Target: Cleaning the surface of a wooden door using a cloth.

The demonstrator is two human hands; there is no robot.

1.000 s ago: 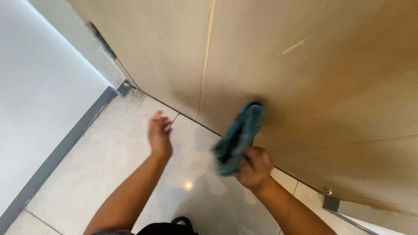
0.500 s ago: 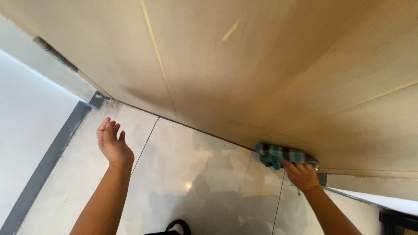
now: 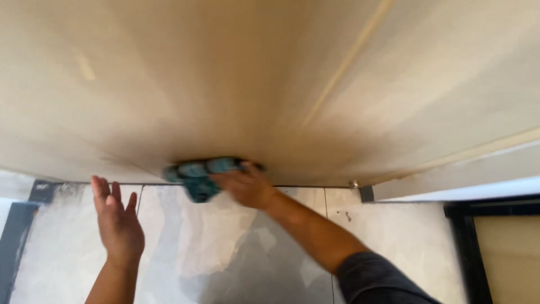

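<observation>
- Nearest to us, our left hand (image 3: 117,222) hangs over the pale floor tiles (image 3: 62,253). Its grip is apart: the fingers (image 3: 101,188) are straight and spread, the palm faces inward, and it holds and touches nothing.
- A little farther out, our right arm in its dark sleeve (image 3: 377,281) reaches across the floor towards the bottom edge of the beige panel (image 3: 270,90).
- Our right hand (image 3: 244,186) has its grip clamped on the blue-green cloth (image 3: 199,174), fingers laid flat over the cloth and pressing it against the panel.
- The cloth sits right at the panel's bottom edge, bunched, partly hanging below that edge over the floor, roughly midway between the grey strip (image 3: 17,236) at the left and the small metal foot (image 3: 354,184) at the right.
- As we judge it, the wiping is under way along the lowest band of the panel. The surface above the cloth looks even and shaded, with no clear wet trail, so we cannot tell which parts are already wiped.
- The stretch of bottom edge from the cloth out to the left corner, and the one towards the metal foot, look much the same; we would reckon at least one is left to do.
- Farthest off, a pale seam (image 3: 349,62) runs up the panel, and a dark frame (image 3: 467,247) stands at the right.
</observation>
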